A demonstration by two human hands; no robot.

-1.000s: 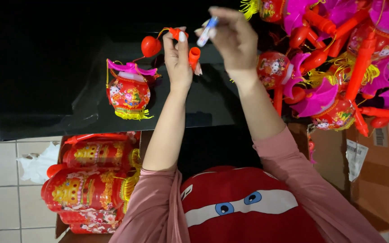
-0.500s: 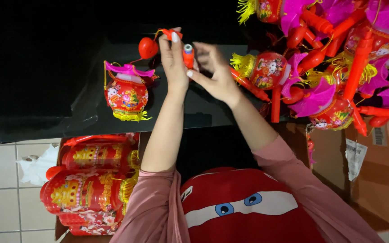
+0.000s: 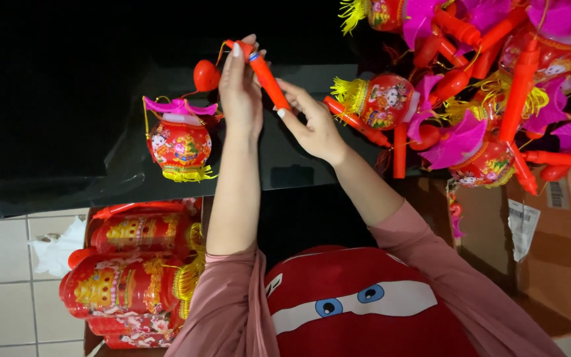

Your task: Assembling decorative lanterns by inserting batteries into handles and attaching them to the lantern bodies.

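1. While both hands are raised over the black surface (image 3: 67, 99), head view shows the left hand (image 3: 240, 92) and right hand (image 3: 312, 125) working one orange stick (image 3: 267, 76) between them.
2. Grip, left: fingers closed round the upper end of the stick. Grip, right: thumb and fingertips pinch the lower end.
3. Stick position: held in the air, tilted, above the far part of the surface. A cord from its top end seems to run to a red ball (image 3: 206, 75) and the small lantern (image 3: 180, 142) lying just left of the left hand.
4. Step, as judged: assembly of handle to lantern, mid-way. Next move likely calls for a steady hold with the left and a fine twist or push with the right.
5. Materials: stick is smooth hard plastic, cylindrical. Lantern is round, glossy red, pink petal top, yellow fringe.
6. Right: heap of finished lanterns (image 3: 470, 79) over a cardboard box (image 3: 550, 264). Lower left: folded lanterns (image 3: 127, 277), red and gold, ribbed.
7. Near edge: red cushion (image 3: 358, 304) with cartoon eyes, soft.
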